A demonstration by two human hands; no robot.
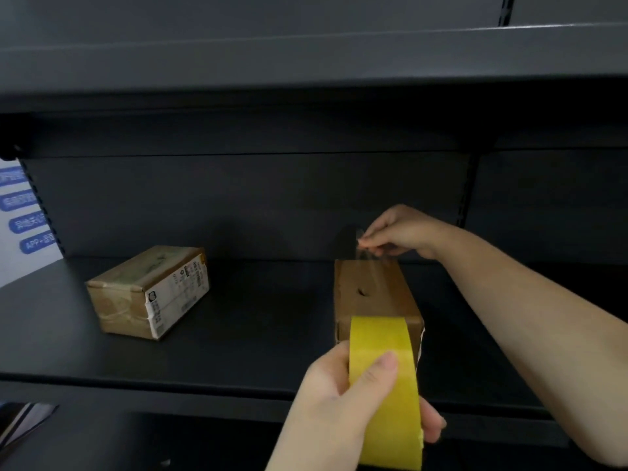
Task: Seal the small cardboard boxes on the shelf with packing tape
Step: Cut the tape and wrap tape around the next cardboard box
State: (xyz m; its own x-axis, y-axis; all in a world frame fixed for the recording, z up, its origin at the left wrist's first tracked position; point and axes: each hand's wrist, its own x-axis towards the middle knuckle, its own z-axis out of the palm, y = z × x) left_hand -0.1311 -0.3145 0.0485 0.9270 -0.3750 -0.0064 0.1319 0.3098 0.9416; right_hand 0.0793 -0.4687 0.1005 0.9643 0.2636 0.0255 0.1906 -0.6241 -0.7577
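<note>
A small brown cardboard box [370,294] stands on the dark shelf [258,334], right of centre, with a small hole in its top. My left hand [339,399] grips a yellow roll of packing tape [384,385] just in front of the box. A clear strip of tape [370,266] runs from the roll over the box's top. My right hand [397,232] pinches the strip's free end above the box's far edge. A second cardboard box [149,290] with white printed labels and tape on it lies to the left.
The upper shelf [306,62] overhangs close above the work area. The shelf's dark back panel [238,198] sits right behind the boxes. A white sign with blue labels [27,215] shows at the far left. Bare shelf lies between the two boxes.
</note>
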